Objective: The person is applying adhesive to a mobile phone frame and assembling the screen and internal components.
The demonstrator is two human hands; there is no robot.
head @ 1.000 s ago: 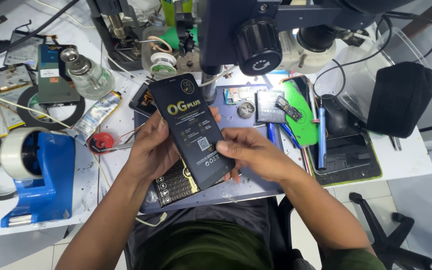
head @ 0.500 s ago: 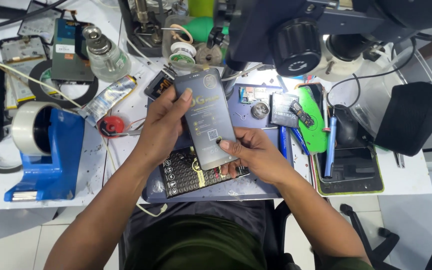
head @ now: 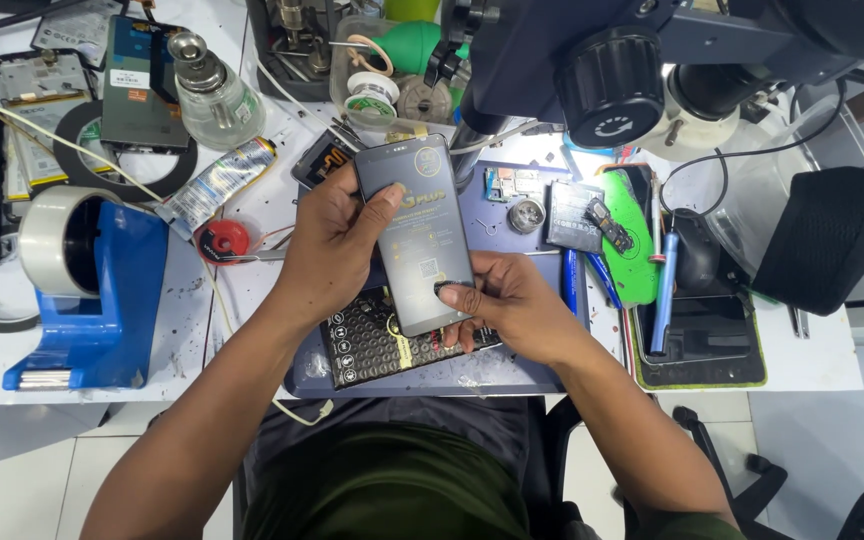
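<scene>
Both hands hold a dark phone screen panel [head: 415, 235] above the surface [head: 252, 215]: the left hand [head: 330, 250] grips its left edge, the right hand [head: 512, 310] pinches its lower corner.

Bench is packed: blue tape dispenser [head: 82, 300] far left, glass bottle [head: 214, 95] up top, green tool [head: 632, 235] and 1 black microscope [head: 632, 70] overhead.

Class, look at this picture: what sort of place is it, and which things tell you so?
Most likely a phone repair bench. Both hands hold a dark phone screen over a work mat, beneath a microscope, with a tape dispenser beside.
</scene>
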